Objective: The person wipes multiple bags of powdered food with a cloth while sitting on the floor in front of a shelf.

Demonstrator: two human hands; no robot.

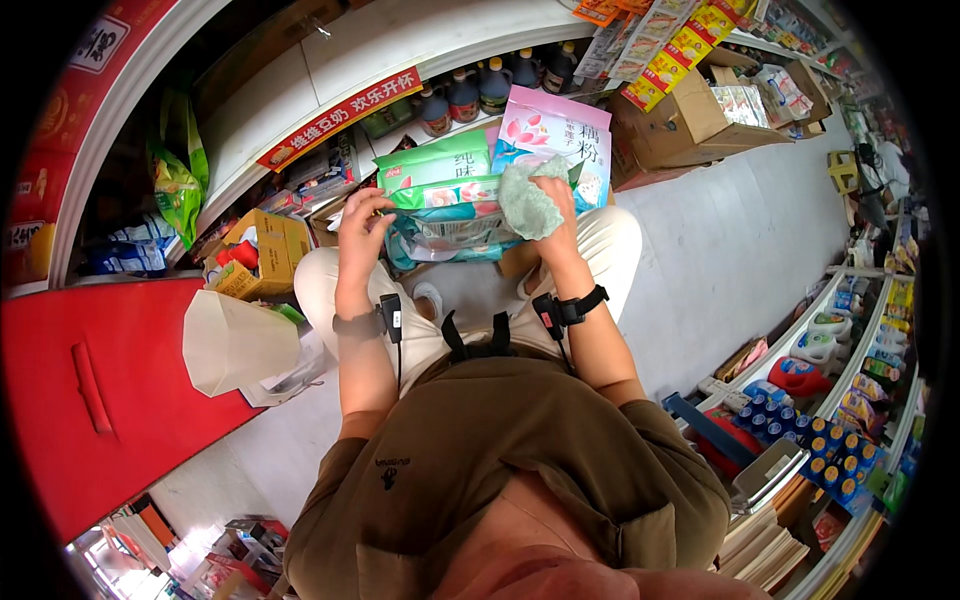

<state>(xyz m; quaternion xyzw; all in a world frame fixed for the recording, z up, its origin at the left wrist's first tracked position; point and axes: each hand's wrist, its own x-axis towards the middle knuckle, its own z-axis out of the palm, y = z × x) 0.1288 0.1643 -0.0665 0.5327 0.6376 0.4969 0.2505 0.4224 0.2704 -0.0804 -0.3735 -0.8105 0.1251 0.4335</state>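
My right hand (562, 222) is closed on a crumpled pale green cloth (530, 200) and presses it against the right end of a green and teal packaged bag (455, 228). With its fingers bent, my left hand (362, 228) grips the left end of that same bag, which lies across in front of my knees. Behind it leans a light green bag (432, 162). A pink and white bag (552, 125) with flower pictures stands to the right of that one. The cloth hides part of the bags' right side.
Dark sauce bottles (463, 95) line the low white shelf (375, 45). An open cardboard box (690, 125) stands at the right, a yellow carton (280, 245) at the left. A whitish bin (240, 343) is beside a red cabinet (120, 390). Stocked shelves (820, 370) run along the right.
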